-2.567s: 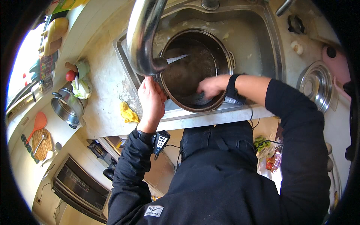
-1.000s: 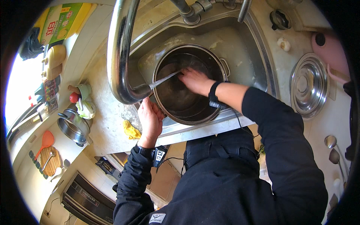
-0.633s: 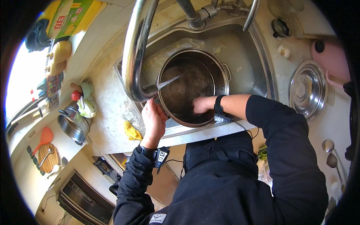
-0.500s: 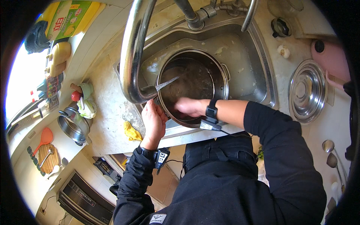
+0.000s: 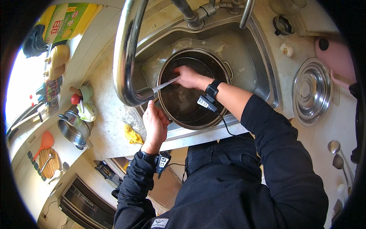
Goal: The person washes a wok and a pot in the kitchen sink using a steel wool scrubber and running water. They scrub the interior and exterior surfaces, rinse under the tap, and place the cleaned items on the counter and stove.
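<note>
- Steel is most of what I see: a large round stainless-steel pot (image 5: pixel 192 89) sits in the stainless sink basin (image 5: pixel 251 57), filling most of it, its near rim against the basin's front edge.
- My right hand (image 5: pixel 187 76) is now inside the pot at its far-left inner wall, fingers curled together and pressed against the metal. I cannot tell whether they hold a cloth or sponge; nothing shows between them.
- Half a second ago that hand was low, at the pot's near wall; a second ago it was up at the far side as well. So it is sweeping round the inside, and I judge this to be a scrubbing pass, still in progress.
- My left hand (image 5: pixel 155 124) has stayed put throughout, clamped on the pot's near-left rim at the sink's front-left corner, steadying it.
- A thin stream of water (image 5: pixel 164 84) runs from the big curved chrome tap spout (image 5: pixel 126 57) into the pot, just beside my right hand, as before.
- The pot has not shifted in the basin between frames.
- On the counter's right side a round steel lid (image 5: pixel 312 91) lies flat, well apart from the pot.
- A crumpled yellow cloth (image 5: pixel 132 134) lies untouched at the counter's front edge, just left of my left hand.
</note>
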{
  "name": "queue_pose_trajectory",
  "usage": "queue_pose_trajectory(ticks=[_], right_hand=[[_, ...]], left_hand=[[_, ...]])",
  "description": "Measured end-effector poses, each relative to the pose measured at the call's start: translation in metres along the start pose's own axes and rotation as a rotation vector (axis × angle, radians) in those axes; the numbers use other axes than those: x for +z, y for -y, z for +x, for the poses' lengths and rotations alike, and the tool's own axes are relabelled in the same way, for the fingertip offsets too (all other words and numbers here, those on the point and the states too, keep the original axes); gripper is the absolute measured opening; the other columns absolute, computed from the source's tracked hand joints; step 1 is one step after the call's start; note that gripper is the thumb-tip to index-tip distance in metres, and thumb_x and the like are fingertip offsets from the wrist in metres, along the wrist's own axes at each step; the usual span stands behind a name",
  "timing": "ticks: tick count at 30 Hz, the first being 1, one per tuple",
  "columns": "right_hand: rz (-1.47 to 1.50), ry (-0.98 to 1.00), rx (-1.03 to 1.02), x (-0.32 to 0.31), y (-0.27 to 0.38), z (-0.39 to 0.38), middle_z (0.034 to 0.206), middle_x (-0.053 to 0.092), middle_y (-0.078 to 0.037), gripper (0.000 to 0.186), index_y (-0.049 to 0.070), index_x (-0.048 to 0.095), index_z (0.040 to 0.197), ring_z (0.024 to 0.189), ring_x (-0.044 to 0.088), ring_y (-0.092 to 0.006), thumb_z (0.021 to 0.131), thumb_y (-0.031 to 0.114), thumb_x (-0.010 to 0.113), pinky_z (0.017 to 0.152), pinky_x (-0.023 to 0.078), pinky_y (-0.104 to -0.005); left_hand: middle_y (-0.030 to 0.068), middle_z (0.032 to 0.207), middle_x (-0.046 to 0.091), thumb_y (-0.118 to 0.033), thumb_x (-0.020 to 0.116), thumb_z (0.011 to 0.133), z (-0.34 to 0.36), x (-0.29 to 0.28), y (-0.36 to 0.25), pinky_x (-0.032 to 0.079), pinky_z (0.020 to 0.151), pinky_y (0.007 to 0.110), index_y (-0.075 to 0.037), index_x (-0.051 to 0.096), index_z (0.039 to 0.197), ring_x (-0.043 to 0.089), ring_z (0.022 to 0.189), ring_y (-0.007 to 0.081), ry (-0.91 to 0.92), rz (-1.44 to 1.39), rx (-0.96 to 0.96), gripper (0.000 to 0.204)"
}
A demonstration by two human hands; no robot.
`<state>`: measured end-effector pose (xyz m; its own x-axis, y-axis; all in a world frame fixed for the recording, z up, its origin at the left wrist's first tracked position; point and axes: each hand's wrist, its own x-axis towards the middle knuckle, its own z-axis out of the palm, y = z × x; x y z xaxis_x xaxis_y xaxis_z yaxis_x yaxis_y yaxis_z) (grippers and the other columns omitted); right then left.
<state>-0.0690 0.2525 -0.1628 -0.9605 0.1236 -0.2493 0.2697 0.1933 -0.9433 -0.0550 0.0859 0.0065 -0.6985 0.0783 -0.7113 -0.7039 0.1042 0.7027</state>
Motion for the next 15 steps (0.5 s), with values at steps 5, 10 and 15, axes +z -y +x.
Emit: queue_pose_trajectory(ticks=[5, 10, 15], right_hand=[[-0.870, 0.188, -0.160, -0.022, -0.039, -0.029, 0.129, 0.058, -0.015, 0.028, 0.008, 0.072, 0.109, 0.113, 0.057, -0.0349, 0.087, 0.014, 0.056, 0.085, 0.054, -0.0445], [-0.871, 0.645, 0.101, -0.013, -0.064, -0.069, 0.115, 0.068, -0.019, 0.026, 0.006, 0.074, 0.102, 0.104, 0.066, -0.0327, 0.087, 0.017, 0.057, 0.083, 0.055, -0.0433], [-0.119, 0.783, 0.438, 0.032, -0.006, -0.087, 0.094, 0.070, -0.016, 0.024, 0.001, 0.071, 0.098, 0.084, 0.067, -0.0286, 0.088, 0.014, 0.054, 0.073, 0.052, -0.0437]], left_hand=[[-0.0042, 0.053, 0.028, -0.040, 0.041, 0.106, -0.001, -0.002, 0.001, 0.024, 0.040, 0.027, -0.016, 0.036, 0.070, 0.026, 0.042, 0.0091, -0.004, -0.014, -0.005, 0.043], [-0.0052, 0.054, 0.026, -0.040, 0.043, 0.106, -0.001, -0.002, 0.005, 0.023, 0.041, 0.027, -0.019, 0.033, 0.069, 0.023, 0.042, 0.0089, 0.003, 0.007, 0.019, 0.043], [-0.0049, 0.053, 0.026, -0.040, 0.042, 0.106, -0.002, -0.001, 0.004, 0.023, 0.041, 0.027, -0.019, 0.033, 0.069, 0.023, 0.042, 0.0094, 0.002, 0.001, 0.007, 0.044]])
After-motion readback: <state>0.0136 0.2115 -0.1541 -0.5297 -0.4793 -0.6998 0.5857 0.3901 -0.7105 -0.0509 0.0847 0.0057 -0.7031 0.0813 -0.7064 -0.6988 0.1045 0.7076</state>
